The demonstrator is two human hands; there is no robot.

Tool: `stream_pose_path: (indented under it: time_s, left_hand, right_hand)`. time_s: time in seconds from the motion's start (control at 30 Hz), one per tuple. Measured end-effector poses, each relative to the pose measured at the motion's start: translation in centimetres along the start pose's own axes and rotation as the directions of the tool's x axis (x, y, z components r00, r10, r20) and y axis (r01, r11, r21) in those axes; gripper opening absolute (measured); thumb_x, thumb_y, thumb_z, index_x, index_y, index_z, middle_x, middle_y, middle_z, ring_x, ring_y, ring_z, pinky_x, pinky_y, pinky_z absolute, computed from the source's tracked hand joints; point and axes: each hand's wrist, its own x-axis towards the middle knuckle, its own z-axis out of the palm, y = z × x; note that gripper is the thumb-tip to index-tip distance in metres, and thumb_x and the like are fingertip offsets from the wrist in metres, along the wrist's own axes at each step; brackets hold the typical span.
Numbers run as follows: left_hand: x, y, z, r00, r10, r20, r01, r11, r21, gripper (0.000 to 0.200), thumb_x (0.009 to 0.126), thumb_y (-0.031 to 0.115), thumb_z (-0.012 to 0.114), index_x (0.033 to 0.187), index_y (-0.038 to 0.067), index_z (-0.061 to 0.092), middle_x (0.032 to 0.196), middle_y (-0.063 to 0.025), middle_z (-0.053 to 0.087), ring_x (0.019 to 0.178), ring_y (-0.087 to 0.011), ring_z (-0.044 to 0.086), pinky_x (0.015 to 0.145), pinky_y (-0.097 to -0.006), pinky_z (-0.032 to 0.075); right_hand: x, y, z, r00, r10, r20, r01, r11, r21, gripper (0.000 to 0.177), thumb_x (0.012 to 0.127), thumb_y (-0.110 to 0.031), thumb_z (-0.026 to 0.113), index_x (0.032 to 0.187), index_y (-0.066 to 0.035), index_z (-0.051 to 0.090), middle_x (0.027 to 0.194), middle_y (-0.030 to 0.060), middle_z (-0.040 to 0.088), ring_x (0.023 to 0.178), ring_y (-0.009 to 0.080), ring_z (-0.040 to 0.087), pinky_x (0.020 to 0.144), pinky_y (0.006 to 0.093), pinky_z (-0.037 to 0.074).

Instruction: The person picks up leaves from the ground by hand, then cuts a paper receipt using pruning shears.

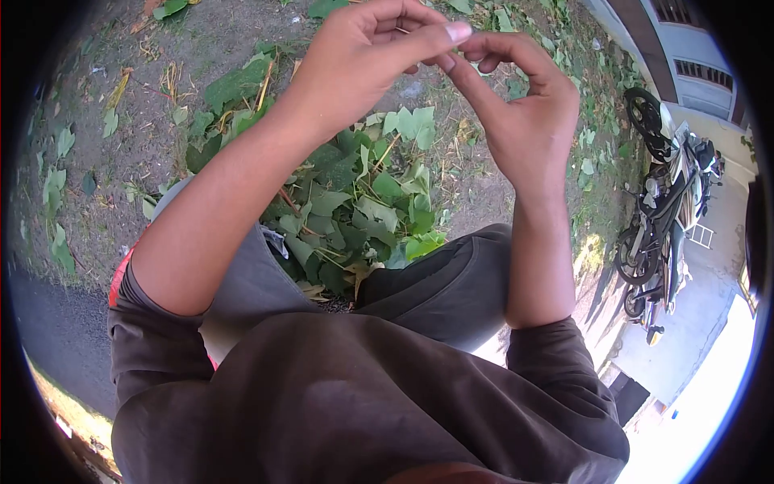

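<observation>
Both hands are raised in front of me at the top of the view, with their fingertips meeting. My left hand (367, 60) is closed, its thumb pressed towards its curled fingers. Close against it, my right hand (528, 101) makes a pinch with thumb and forefinger. Whatever lies between the fingertips is too small or hidden to make out. Below the hands, a pile of green leaves (375, 202) with some stems lies on the ground between my bent legs. One larger leaf (234, 85) rests beside my left forearm.
Loose leaves (55, 189) are scattered over the bare soil (137, 161). A dark paved strip (60, 339) runs along the left. On the right, motorcycles (665, 198) are parked beside a pale wall (685, 315).
</observation>
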Motion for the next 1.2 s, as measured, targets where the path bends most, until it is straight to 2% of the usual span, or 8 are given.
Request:
stream_pose_path:
  time_s: [0.07,0.1,0.23,0.4,0.6,0.77,1.07,1.2]
  left_hand:
    - [0.2,0.0,-0.1,0.992,0.108,0.062,-0.12,0.963,0.24,0.027,0.099,0.025,0.075,0.117,0.005,0.074,0.11,-0.0049,0.075,0.1,-0.0116,0.068,0.089,-0.0298,0.053]
    - [0.1,-0.1,0.3,0.993,0.119,0.007,-0.118,0.972,0.205,0.022,0.095,0.016,0.079,0.113,0.004,0.076,0.103,-0.0034,0.076,0.093,-0.0104,0.068,0.086,-0.0278,0.054]
    - [0.3,-0.1,0.0,0.999,0.035,-0.024,-0.032,0.993,0.114,0.022,0.096,0.016,0.078,0.115,0.004,0.077,0.103,-0.0039,0.077,0.093,-0.0093,0.068,0.085,-0.0278,0.054]
    - [0.7,-0.1,-0.4,0.995,0.099,-0.011,-0.093,0.963,0.251,0.021,0.096,0.013,0.078,0.115,0.004,0.079,0.104,-0.0041,0.078,0.095,-0.0102,0.07,0.087,-0.027,0.055]
    - [0.8,-0.2,-0.5,0.998,0.062,0.003,-0.061,0.97,0.236,0.022,0.096,0.015,0.077,0.115,0.003,0.079,0.106,-0.007,0.078,0.098,-0.0141,0.072,0.092,-0.0298,0.057]
    - [0.8,-0.1,-0.7,1.0,-0.008,0.027,0.004,0.991,0.137,0.023,0.098,0.015,0.076,0.116,0.001,0.078,0.108,-0.0091,0.078,0.103,-0.018,0.073,0.098,-0.0344,0.058]
    - [0.8,0.0,-1.7,0.99,-0.102,0.101,0.102,0.995,0.011,0.024,0.099,0.019,0.074,0.117,0.004,0.077,0.111,-0.0081,0.077,0.103,-0.0196,0.074,0.097,-0.0355,0.058]
    - [0.6,0.6,-1.6,0.983,-0.177,0.045,0.173,0.981,0.088,0.023,0.099,0.021,0.075,0.116,0.006,0.078,0.11,-0.0054,0.077,0.104,-0.0178,0.074,0.096,-0.0345,0.058]
  right_hand:
    - [-0.1,0.6,-0.3,0.994,0.11,-0.016,-0.109,0.992,0.064,0.021,0.082,-0.009,0.088,0.099,0.0,0.079,0.093,0.0034,0.076,0.085,0.0095,0.065,0.084,0.0268,0.052]
    - [-0.2,0.6,-0.3,0.993,0.117,-0.02,-0.116,0.991,0.062,0.021,0.082,-0.009,0.088,0.099,0.0,0.079,0.093,0.0034,0.076,0.085,0.0095,0.065,0.084,0.0268,0.052]
    - [-0.2,0.7,-0.2,0.988,0.152,-0.004,-0.151,0.982,0.117,0.02,0.084,-0.011,0.086,0.101,-0.001,0.08,0.09,0.0049,0.077,0.083,0.0093,0.066,0.081,0.0268,0.053]
    - [-0.1,1.1,-0.5,0.983,0.184,0.009,-0.181,0.953,0.243,0.019,0.087,-0.013,0.083,0.101,-0.001,0.081,0.087,0.0054,0.078,0.081,0.0087,0.067,0.075,0.0269,0.054]
    - [-0.2,2.0,-0.5,0.98,0.198,0.027,-0.197,0.942,0.272,0.017,0.089,-0.013,0.082,0.101,-0.001,0.082,0.088,0.0051,0.078,0.084,0.0086,0.068,0.077,0.0261,0.054]
    - [-0.3,2.2,-0.9,0.909,0.369,0.191,-0.413,0.748,0.52,0.021,0.09,-0.012,0.08,0.107,0.001,0.08,0.093,0.0093,0.079,0.085,0.0114,0.069,0.078,0.0266,0.054]
    - [-0.1,3.7,-1.0,0.866,0.289,0.409,-0.5,0.462,0.732,0.025,0.097,-0.014,0.073,0.113,0.004,0.076,0.101,0.0122,0.077,0.093,0.0166,0.069,0.09,0.0302,0.052]
    - [-0.2,4.2,-0.6,0.864,0.286,0.414,-0.503,0.493,0.71,0.026,0.098,-0.013,0.072,0.115,0.005,0.075,0.103,0.0126,0.077,0.095,0.0165,0.069,0.09,0.0304,0.052]
